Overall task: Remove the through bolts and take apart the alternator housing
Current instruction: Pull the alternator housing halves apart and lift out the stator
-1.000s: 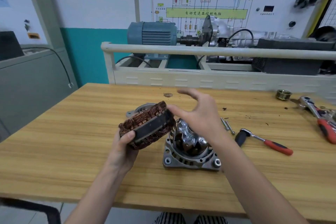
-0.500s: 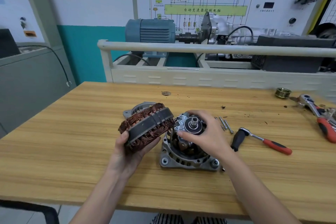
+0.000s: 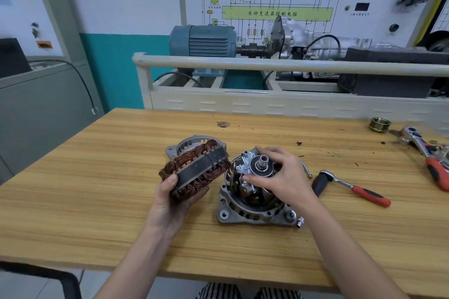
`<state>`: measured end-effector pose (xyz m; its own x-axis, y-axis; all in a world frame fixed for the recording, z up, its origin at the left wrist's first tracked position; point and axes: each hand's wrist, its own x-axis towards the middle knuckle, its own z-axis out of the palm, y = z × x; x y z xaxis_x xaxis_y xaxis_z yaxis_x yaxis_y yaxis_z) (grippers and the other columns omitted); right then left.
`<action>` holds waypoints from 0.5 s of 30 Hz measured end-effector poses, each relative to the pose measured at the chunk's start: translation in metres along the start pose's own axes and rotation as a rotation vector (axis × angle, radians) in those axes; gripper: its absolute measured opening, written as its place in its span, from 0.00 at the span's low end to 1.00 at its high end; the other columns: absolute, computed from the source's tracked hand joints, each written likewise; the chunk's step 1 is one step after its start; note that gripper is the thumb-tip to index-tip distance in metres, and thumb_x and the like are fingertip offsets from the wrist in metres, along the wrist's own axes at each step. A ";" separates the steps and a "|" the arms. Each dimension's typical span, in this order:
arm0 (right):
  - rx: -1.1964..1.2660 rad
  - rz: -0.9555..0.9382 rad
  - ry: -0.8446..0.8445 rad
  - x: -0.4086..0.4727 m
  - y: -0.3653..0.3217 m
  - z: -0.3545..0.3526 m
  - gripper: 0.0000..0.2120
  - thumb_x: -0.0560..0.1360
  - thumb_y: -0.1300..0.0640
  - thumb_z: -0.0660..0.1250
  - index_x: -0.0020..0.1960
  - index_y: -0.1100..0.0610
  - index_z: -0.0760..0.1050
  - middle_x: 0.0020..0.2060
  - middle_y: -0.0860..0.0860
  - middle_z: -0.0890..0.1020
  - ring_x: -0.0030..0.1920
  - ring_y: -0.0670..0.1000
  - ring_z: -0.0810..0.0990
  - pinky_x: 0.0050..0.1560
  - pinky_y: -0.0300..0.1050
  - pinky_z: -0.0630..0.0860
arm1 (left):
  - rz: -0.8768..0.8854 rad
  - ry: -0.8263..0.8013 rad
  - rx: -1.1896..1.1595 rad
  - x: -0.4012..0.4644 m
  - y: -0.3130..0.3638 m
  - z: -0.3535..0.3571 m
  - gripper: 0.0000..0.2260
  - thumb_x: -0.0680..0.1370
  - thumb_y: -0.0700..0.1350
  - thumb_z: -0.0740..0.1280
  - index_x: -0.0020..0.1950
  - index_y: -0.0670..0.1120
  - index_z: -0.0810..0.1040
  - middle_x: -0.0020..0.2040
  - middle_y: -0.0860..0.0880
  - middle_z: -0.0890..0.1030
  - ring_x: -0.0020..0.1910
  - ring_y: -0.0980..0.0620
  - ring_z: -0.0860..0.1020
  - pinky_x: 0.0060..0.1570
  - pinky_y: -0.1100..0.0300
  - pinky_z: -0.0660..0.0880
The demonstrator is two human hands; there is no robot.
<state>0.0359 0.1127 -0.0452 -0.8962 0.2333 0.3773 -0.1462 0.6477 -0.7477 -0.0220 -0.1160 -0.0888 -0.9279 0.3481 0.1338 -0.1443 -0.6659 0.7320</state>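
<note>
My left hand [image 3: 173, 198] holds the stator [image 3: 195, 170], a dark ring with copper windings, tilted above the wooden table [image 3: 109, 201]. Beside it to the right, the silver front housing [image 3: 252, 211] stands on the table with the rotor [image 3: 257, 172] upright inside it, shaft end up. My right hand [image 3: 283, 176] grips the top of the rotor, fingers curled round its fan and claw poles. The other housing half [image 3: 188, 147] lies behind the stator, partly hidden. Loose through bolts [image 3: 306, 168] lie just right of my right hand.
A ratchet with a red handle [image 3: 349, 187] lies right of the housing, a small socket [image 3: 300, 221] at its front corner. A second red-handled ratchet [image 3: 427, 153] and a brass pulley [image 3: 379, 124] sit at the far right. A test bench with a blue motor [image 3: 201, 40] stands behind the table.
My right hand came down from above the stator onto the rotor and now grips its top. My left hand has kept the stator, shifting it slightly left.
</note>
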 end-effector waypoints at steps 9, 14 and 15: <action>-0.016 0.078 0.086 0.002 0.020 -0.020 0.46 0.52 0.34 0.74 0.66 0.52 0.76 0.59 0.44 0.75 0.61 0.46 0.71 0.62 0.45 0.68 | 0.031 0.070 0.103 0.001 0.002 0.004 0.44 0.44 0.57 0.83 0.55 0.42 0.77 0.48 0.44 0.83 0.47 0.47 0.82 0.43 0.54 0.82; -0.034 0.129 0.160 0.006 0.032 -0.038 0.46 0.50 0.34 0.74 0.65 0.51 0.77 0.56 0.43 0.72 0.58 0.43 0.68 0.58 0.43 0.64 | 0.050 0.121 0.217 0.001 -0.003 0.005 0.57 0.43 0.57 0.83 0.66 0.34 0.70 0.53 0.41 0.80 0.51 0.45 0.79 0.42 0.56 0.81; -0.044 0.129 0.158 0.007 0.033 -0.040 0.45 0.51 0.34 0.74 0.65 0.52 0.76 0.57 0.43 0.73 0.59 0.45 0.70 0.58 0.44 0.65 | 0.049 0.125 0.235 0.001 -0.004 0.005 0.58 0.43 0.57 0.83 0.67 0.34 0.69 0.53 0.41 0.80 0.51 0.45 0.79 0.41 0.56 0.80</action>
<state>0.0417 0.1650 -0.0458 -0.8292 0.4248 0.3632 -0.0124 0.6356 -0.7719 -0.0204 -0.1098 -0.0886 -0.9691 0.2254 0.1004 -0.0277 -0.5039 0.8633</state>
